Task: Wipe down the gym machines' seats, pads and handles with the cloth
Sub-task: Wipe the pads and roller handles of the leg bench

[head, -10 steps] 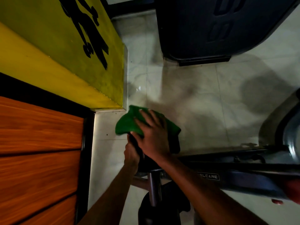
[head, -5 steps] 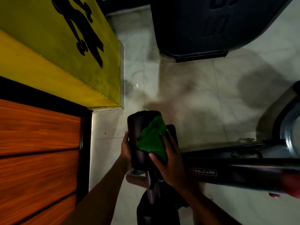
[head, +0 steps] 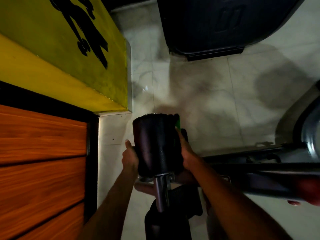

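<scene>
A black cylindrical roller pad [head: 156,144] stands on a metal post [head: 161,193] of a gym machine at the frame's centre. My left hand [head: 129,155] grips the pad's left side, thumb up. My right hand [head: 186,149] wraps the pad's right side and presses the green cloth [head: 178,122] against it. Only a small green strip of the cloth shows near the pad's top right; the rest is hidden behind the pad and my hand.
A dark machine frame [head: 259,177] runs to the right, with a wheel housing [head: 308,132] at the right edge. A yellow wall panel [head: 69,58] and orange wood panels [head: 39,161] stand left. A large dark base [head: 216,26] sits at the top. Pale tiled floor [head: 216,101] lies between.
My right hand has slid the green cloth from the pad's front round to its right side, so most of the cloth is now hidden. My left hand stays on the pad's left side.
</scene>
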`<state>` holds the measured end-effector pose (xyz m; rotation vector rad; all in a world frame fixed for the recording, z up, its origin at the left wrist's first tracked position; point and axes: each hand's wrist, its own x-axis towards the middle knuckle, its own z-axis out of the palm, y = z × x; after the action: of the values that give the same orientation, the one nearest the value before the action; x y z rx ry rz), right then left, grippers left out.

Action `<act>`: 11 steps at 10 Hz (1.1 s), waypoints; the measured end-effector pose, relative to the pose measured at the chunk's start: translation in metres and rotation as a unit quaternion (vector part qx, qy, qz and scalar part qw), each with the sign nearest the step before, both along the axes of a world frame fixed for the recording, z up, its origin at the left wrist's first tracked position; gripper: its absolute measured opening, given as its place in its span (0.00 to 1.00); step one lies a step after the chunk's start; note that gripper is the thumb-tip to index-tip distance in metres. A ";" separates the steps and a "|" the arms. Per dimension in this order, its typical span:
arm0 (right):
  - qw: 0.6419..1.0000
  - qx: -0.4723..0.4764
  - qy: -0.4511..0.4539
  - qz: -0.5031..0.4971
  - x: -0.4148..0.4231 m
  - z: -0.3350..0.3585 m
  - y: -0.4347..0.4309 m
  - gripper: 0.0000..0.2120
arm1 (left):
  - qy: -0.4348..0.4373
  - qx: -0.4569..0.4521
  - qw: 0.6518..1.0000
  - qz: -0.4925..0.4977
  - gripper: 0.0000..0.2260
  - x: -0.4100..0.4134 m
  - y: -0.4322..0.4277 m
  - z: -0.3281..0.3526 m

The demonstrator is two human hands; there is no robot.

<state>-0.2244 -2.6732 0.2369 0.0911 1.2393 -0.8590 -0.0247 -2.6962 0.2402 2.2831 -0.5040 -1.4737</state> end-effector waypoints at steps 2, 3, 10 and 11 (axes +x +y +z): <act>0.977 -0.061 0.202 0.012 0.019 0.033 0.058 0.21 | -0.104 -0.017 0.991 -0.081 0.28 -0.068 0.004 0.084; 0.882 -0.214 0.409 0.087 0.027 0.057 0.020 0.25 | -0.180 -0.030 0.974 -0.135 0.28 -0.076 0.011 0.089; 0.919 0.009 0.014 0.395 -0.039 0.002 -0.160 0.42 | -0.218 0.002 0.963 -0.161 0.20 -0.071 0.007 0.087; 0.954 0.013 0.092 0.284 -0.044 0.014 -0.126 0.37 | -0.206 0.012 0.967 -0.151 0.23 -0.076 0.008 0.100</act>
<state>-0.2684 -2.7990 0.2507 -0.3204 1.3547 -0.3526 -0.1012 -2.6882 0.3403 2.6319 -0.9956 -1.1217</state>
